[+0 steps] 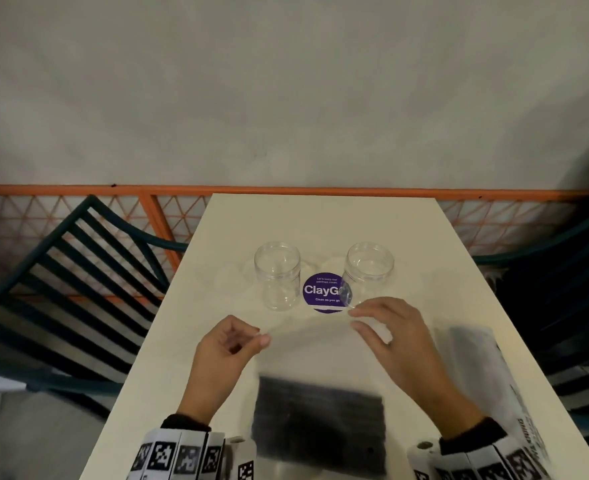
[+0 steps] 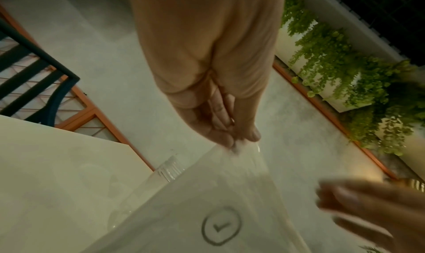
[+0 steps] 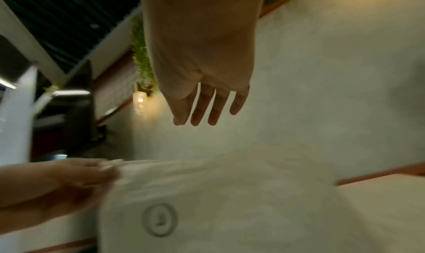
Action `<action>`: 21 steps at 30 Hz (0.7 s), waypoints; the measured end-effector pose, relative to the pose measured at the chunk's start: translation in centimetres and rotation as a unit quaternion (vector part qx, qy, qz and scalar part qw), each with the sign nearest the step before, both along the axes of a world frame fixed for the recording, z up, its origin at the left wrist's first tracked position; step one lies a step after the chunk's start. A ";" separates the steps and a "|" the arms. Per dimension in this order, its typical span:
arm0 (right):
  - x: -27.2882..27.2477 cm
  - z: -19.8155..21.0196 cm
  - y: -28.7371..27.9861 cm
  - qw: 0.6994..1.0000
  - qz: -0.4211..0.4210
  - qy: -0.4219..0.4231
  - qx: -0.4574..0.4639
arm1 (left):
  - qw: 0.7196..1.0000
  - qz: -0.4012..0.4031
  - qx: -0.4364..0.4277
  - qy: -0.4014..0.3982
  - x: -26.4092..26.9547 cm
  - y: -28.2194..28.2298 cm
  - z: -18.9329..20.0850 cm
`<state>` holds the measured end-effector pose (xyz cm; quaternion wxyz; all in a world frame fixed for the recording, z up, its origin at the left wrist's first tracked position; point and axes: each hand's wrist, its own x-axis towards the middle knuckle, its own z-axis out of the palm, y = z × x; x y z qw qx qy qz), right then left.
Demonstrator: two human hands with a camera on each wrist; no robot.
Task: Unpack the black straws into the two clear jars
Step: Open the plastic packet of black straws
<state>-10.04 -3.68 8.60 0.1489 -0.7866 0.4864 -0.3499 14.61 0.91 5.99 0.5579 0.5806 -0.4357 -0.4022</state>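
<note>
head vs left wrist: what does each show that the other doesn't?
Head only: both clear jars standing open, left jar and right jar, a purple sticker between them, the black straws low in the bag, and a second pack to the right.

Left wrist only: the check-mark print on the bag and hanging plants.

Both: the left hand pinching the clear bag by its top edge, the right hand open beside it, and the table.
</note>
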 end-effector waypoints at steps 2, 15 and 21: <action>3.3 0.5 0.4 0.995 0.089 -0.006 0.037 | 1.000 0.000 -0.009 -0.002 -0.4 0.2 0.1; 8.9 -1.1 0.1 0.986 0.169 0.002 0.009 | 0.985 -0.022 -0.104 -0.134 0.6 1.2 0.6; 7.2 -1.0 -0.7 0.988 0.134 0.063 -0.037 | 0.981 0.015 -0.128 -0.147 1.1 0.8 1.0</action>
